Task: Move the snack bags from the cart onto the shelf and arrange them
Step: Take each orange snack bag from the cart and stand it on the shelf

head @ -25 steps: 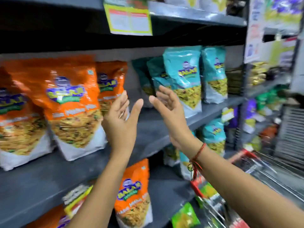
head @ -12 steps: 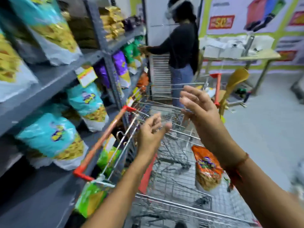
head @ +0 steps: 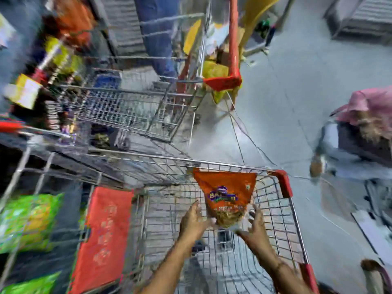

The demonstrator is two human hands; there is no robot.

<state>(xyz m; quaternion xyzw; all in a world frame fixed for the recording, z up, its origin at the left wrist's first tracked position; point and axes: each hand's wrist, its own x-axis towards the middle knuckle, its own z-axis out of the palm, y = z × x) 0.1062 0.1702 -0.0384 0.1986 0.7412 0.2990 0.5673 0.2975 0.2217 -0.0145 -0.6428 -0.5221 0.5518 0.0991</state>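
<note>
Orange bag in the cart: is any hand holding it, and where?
Not yet held: both hands are open beside the bag's lower end.

Grey floor [head: 297,85] ahead of me, smooth, with a dull sheen. A second wire trolley [head: 127,107] stands further on, red corner guard [head: 222,82] at its rim. Grey slatted panel [head: 364,15] top right. View heavily blurred.
</note>
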